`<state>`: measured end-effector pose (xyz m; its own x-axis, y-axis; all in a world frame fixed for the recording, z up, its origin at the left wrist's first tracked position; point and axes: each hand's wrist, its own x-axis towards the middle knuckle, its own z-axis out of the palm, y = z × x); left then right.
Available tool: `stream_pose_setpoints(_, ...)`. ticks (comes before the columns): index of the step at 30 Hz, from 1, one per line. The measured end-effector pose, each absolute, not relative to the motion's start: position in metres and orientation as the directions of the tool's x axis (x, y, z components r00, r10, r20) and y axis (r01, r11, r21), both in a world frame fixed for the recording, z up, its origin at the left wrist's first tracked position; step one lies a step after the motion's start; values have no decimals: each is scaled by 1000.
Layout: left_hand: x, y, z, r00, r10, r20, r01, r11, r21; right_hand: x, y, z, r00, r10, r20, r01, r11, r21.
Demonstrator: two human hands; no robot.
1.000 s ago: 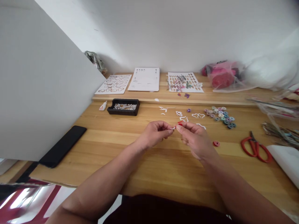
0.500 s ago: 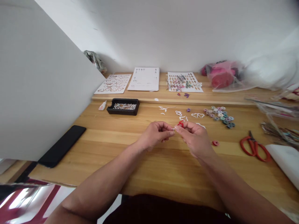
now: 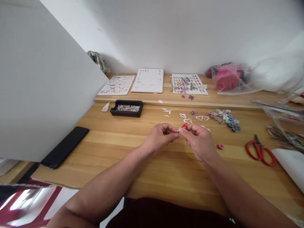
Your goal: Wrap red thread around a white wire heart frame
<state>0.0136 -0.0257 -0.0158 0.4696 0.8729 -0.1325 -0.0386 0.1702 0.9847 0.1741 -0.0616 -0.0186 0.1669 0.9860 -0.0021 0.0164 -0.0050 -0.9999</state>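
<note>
My left hand (image 3: pixel 163 136) pinches the left end of a small white piece (image 3: pixel 177 131), its fingertips close to those of the other hand. My right hand (image 3: pixel 198 139) grips a small red looped piece (image 3: pixel 184 127) between thumb and forefinger, where the white piece meets it. How the two pieces join is too small to tell. White cut-out shapes (image 3: pixel 202 118) lie on the wooden table (image 3: pixel 114 136) just beyond my hands. A red spool (image 3: pixel 220 146) rests to the right of my right hand.
Red-handled scissors (image 3: pixel 260 152) and several coloured spools (image 3: pixel 225 117) lie to the right. At left are a black bead tray (image 3: pixel 126 114), a small white tube (image 3: pixel 105 107) and a black phone (image 3: pixel 65 147). Patterned sheets (image 3: pixel 147 80) and plastic bags (image 3: pixel 228 79) lie on the back ledge.
The whole view has shifted slightly, so things appear a little further right. Both hands keep their pinches, with hardly any visible movement.
</note>
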Motion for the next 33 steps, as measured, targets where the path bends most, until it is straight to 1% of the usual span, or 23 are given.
stream_pose_setpoints(6, 14, -27, -14, 423, 899, -113, -46, 146, 988, 173, -63, -17, 184, 983, -3, 33, -9, -999)
stream_pose_setpoints(11, 13, -25, -14, 429, 891, -149, -71, 198, 978, 171, -63, -12, 142, 988, -53, -91, -40, -995)
stream_pose_setpoints(13, 13, -24, -14, 438, 885, -159, -86, 217, 972, 171, -63, -12, 129, 989, -67, -116, -52, -992)
stream_pose_setpoints(18, 12, -23, -15, 456, 878, -145, -101, 212, 972, 172, -64, -15, 147, 989, -34, -74, -23, -997)
stream_pose_setpoints(24, 13, -25, -13, 435, 894, -107, -77, 155, 985, 169, -64, -16, 201, 980, -11, 3, -12, -1000)
stream_pose_setpoints(29, 13, -25, -12, 420, 902, -103, -63, 142, 988, 166, -64, -14, 198, 980, -22, -22, -18, -1000)
stream_pose_setpoints(33, 12, -23, -13, 423, 899, -113, -77, 160, 984, 166, -65, -12, 172, 984, -46, -86, -31, -996)
